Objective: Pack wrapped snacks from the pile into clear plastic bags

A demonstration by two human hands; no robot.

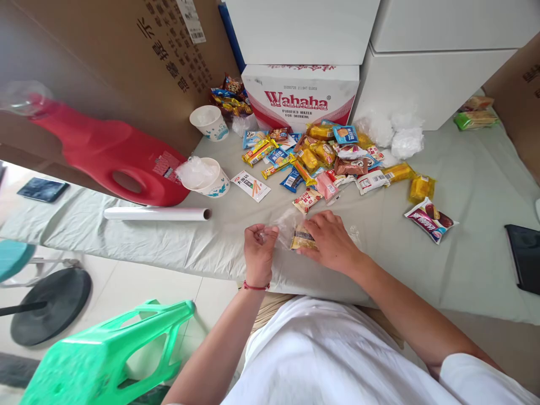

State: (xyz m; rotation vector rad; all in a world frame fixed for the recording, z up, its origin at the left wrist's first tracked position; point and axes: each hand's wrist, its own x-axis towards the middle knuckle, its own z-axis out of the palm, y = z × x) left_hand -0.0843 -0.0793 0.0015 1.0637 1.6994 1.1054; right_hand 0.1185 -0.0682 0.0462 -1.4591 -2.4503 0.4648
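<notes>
My left hand (259, 252) is closed, pinching the edge of a clear plastic bag (286, 225) near the table's front edge. My right hand (331, 241) lies over a yellow snack packet (301, 239) that sits at or in the bag's mouth, fingers curled on it. A pile of several wrapped snacks (324, 157) lies just beyond the hands. A purple-and-white snack packet (430, 220) rests alone to the right.
A red jug (109, 154) lies on its side at left, with a white roll (156, 214) in front and two paper cups (208, 179), (210, 122) nearby. A Wahaha box (301, 98) stands behind. A dark phone (525, 256) lies right; a green stool (105, 354) stands lower left.
</notes>
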